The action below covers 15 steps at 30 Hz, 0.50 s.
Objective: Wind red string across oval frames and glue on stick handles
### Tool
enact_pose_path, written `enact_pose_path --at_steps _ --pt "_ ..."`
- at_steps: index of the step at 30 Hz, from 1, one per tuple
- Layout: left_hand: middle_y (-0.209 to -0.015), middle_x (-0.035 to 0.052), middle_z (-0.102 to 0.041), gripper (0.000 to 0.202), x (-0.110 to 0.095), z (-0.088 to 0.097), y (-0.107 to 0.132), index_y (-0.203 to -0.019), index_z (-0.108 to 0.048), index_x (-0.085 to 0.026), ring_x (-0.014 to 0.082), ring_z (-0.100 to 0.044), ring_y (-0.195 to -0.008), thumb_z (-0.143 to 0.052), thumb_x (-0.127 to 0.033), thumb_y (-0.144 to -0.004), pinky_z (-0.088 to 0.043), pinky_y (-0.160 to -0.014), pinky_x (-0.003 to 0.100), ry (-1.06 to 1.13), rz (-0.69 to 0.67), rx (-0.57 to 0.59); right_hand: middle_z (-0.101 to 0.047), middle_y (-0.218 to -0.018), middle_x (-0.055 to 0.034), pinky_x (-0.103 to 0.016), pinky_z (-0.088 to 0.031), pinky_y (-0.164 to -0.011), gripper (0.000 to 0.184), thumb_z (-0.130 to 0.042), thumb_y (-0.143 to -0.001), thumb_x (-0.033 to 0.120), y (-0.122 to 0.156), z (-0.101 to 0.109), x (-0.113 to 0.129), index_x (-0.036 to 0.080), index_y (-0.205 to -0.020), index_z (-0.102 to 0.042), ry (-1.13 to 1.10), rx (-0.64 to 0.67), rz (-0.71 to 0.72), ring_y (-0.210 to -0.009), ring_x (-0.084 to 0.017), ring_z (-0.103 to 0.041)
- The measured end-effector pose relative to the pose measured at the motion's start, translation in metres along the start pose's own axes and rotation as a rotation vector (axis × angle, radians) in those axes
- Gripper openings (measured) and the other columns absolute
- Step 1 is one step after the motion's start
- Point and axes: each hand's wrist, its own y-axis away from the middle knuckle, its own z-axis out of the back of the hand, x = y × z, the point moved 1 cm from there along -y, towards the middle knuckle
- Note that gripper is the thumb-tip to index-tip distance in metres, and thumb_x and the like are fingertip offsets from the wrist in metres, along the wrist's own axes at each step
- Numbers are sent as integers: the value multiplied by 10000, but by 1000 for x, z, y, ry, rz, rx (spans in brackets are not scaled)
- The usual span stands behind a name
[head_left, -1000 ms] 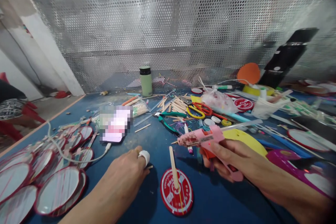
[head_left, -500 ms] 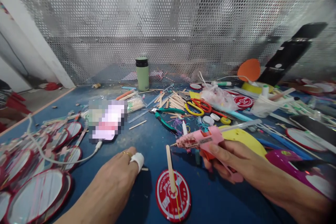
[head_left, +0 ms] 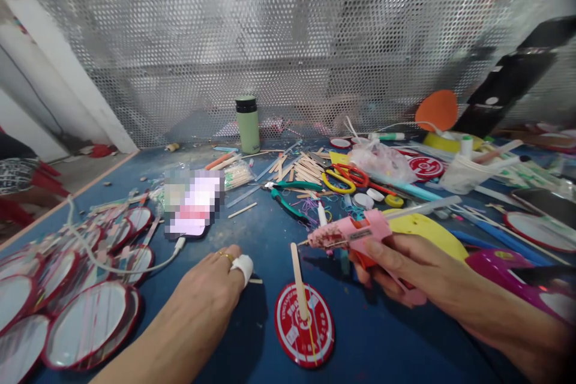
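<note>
My right hand (head_left: 407,273) is closed round a pink hot glue gun (head_left: 355,234) whose nozzle points left, just above the blue table (head_left: 252,234). In front of me lies a red round disc (head_left: 305,325) with a wooden stick (head_left: 299,281) lying on it, pointing away. My left hand (head_left: 211,288) rests knuckles-up on the table left of the disc, fingers curled under, with a ring and a white bandage on one finger (head_left: 243,267). A small stick end (head_left: 256,281) shows by its fingertips; what it holds is hidden.
A stack of round red-rimmed mirrors (head_left: 85,324) covers the left. A phone (head_left: 193,204) on a white cable lies beyond my left hand. Green bottle (head_left: 248,124), pliers (head_left: 288,195), scissors (head_left: 346,179), loose sticks and a yellow disc (head_left: 427,231) crowd the back and right. Perforated metal screen behind.
The view shifted slightly; both hands and the glue gun stay in about the same place over the table. The disc and stick have not moved.
</note>
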Motion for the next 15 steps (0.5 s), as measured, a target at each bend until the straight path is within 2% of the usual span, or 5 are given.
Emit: enact_pose_path --at_steps 3,7,9,13,15 --pt "-905 62 -634 301 2 0 1 -894 -651 -180 168 -585 -784 -379 -55 -931 -461 -717 276 -2 0 17 -460 -539 25 -217 -293 -465 587 -490 -877 684 1 -2 6 135 -775 -672 -14 5 -2 -480 -71 -393" --pt "-905 86 -648 304 5 -9 2 -911 -654 -166 178 -586 -767 -377 -42 -928 -467 -716 293 -110 -110 -80 -467 -549 15 -235 -287 -482 573 -474 -903 656 4 -4 10 139 -760 -676 -3 -22 -13 -493 -77 -400" --pt "-917 100 -657 267 4 -15 3 -939 -655 -163 194 -599 -789 -413 -52 -920 -473 -731 311 -171 -193 -128 -472 -549 10 -241 -289 -479 585 -472 -894 671 3 -3 8 139 -771 -683 13 -19 -16 -490 -83 -403" --pt "-860 92 -652 170 -4 -16 3 -859 -633 -162 227 -611 -775 -510 -45 -855 -482 -708 349 -276 -173 -160 -463 -527 8 -246 -310 -489 613 -463 -872 709 -2 0 -2 155 -762 -701 70 -48 -32 -488 -93 -411" --pt "-867 94 -652 163 -9 -12 2 -854 -617 -159 228 -615 -771 -504 -42 -858 -486 -695 352 -308 -216 -185 -457 -512 6 -253 -306 -485 629 -454 -859 731 -5 1 -5 164 -749 -704 88 -63 -32 -476 -97 -405"
